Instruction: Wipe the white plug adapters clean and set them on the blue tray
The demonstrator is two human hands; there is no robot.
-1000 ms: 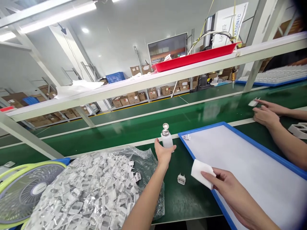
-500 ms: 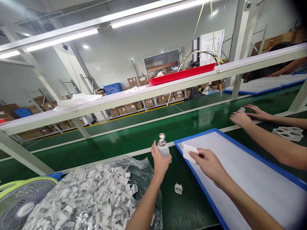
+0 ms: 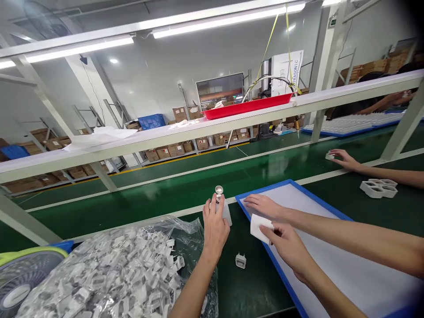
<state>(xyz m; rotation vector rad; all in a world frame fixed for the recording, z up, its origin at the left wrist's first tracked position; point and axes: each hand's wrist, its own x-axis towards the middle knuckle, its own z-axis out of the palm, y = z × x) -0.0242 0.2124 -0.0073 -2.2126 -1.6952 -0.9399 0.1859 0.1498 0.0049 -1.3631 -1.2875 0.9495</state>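
My left hand (image 3: pixel 215 226) is closed around a small white bottle (image 3: pixel 227 212) with a shiny metal pump top, standing on the green bench. My right hand (image 3: pixel 285 240) pinches a folded white cloth pad (image 3: pixel 259 226) over the left edge of a blue-rimmed white tray (image 3: pixel 331 207). A small white plug part (image 3: pixel 240 260) lies on the bench between my two arms. A co-worker's hand (image 3: pixel 265 205) reaches in from the right and rests flat on the tray's far left corner, just beyond my right hand.
A clear bag of several white plastic parts (image 3: pixel 115 269) fills the near left, with a fan (image 3: pixel 20 285) beside it. The co-worker's other hand (image 3: pixel 344 160) touches a white piece on the belt. A white moulded holder (image 3: pixel 379 188) lies right. A shelf rail with a red tray (image 3: pixel 248 106) crosses overhead.
The co-worker's arm has reached across onto the tray's left corner. My right hand with the pad has drawn back toward me. My left hand stays on the bottle.
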